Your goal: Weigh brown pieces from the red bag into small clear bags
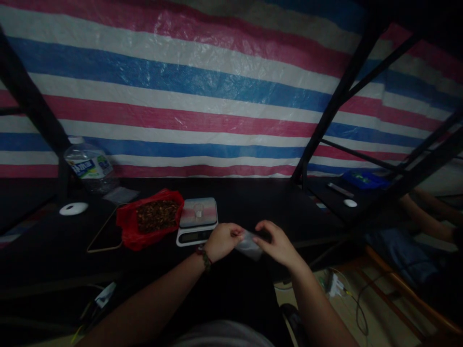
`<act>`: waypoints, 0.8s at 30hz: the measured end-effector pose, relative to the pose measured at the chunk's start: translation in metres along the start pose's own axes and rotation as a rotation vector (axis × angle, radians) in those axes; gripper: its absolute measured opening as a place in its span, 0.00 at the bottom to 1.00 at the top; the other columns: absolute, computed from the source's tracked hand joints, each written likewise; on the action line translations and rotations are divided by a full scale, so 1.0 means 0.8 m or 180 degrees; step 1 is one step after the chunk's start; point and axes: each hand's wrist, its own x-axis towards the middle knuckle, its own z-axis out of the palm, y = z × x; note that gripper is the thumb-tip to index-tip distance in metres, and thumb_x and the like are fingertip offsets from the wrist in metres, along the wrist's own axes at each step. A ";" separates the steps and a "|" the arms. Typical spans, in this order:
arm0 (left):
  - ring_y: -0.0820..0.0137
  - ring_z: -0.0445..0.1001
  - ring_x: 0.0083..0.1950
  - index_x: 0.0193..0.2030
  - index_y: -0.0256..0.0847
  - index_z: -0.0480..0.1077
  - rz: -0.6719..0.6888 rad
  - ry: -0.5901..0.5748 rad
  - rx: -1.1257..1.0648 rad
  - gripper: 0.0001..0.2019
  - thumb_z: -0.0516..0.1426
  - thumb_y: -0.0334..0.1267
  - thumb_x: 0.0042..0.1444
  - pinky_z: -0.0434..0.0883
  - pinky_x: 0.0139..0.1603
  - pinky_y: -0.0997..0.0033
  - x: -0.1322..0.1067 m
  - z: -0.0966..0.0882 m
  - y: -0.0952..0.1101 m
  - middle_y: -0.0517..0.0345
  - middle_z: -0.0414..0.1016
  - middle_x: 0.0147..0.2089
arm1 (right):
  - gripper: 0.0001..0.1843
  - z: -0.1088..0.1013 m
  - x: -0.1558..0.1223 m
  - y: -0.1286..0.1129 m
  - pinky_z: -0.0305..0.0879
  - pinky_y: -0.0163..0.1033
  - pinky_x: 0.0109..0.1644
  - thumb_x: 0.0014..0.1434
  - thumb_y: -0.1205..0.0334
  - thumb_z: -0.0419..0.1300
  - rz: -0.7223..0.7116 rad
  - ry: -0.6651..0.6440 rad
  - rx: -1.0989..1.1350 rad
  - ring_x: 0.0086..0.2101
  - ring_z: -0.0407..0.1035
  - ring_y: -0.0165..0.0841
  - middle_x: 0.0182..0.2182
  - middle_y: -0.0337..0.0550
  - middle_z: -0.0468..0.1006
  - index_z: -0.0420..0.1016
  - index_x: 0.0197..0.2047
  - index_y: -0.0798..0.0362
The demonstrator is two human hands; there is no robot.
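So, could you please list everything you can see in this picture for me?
table: one, black, under everything
tarp: one, red-white-blue stripes, behind the table
water bottle: one, clear, far left
disc: one, white, near the water bottle
scale: one, white, centre, clear cup on top
red bag: one, red, brown bits inside, left of the scale
flat device: one, dark, left of the red bag
tray: one, blue, far right
another person's arm: one, right edge
small clear bag: one, clear, front centre
left hand: one, pinching the small clear bag, bracelet on wrist
right hand: one, pinching the small clear bag
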 end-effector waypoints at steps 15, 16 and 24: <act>0.72 0.73 0.30 0.49 0.37 0.72 0.0320 -0.1266 -0.0057 0.18 0.60 0.40 0.51 0.65 0.29 0.78 -0.016 -0.021 0.024 0.57 0.78 0.33 | 0.23 0.021 -0.008 -0.028 0.49 0.33 0.26 0.64 0.53 0.50 -0.0417 -0.1082 0.0006 0.21 0.56 0.27 0.18 0.35 0.62 0.66 0.20 0.53; 0.72 0.73 0.31 0.48 0.37 0.72 0.0291 -0.1362 -0.0098 0.18 0.61 0.41 0.51 0.65 0.30 0.78 -0.015 -0.025 0.023 0.57 0.78 0.33 | 0.24 0.022 -0.009 -0.028 0.49 0.33 0.26 0.64 0.52 0.50 -0.0402 -0.1050 0.0071 0.21 0.56 0.27 0.18 0.35 0.61 0.65 0.20 0.53; 0.76 0.66 0.26 0.32 0.36 0.75 0.0344 -0.1537 0.0219 0.17 0.53 0.47 0.58 0.60 0.26 0.79 -0.018 -0.041 0.019 0.61 0.71 0.25 | 0.27 0.018 -0.010 -0.030 0.53 0.33 0.27 0.64 0.46 0.50 -0.0258 -0.0516 0.0256 0.22 0.59 0.28 0.18 0.37 0.63 0.68 0.19 0.54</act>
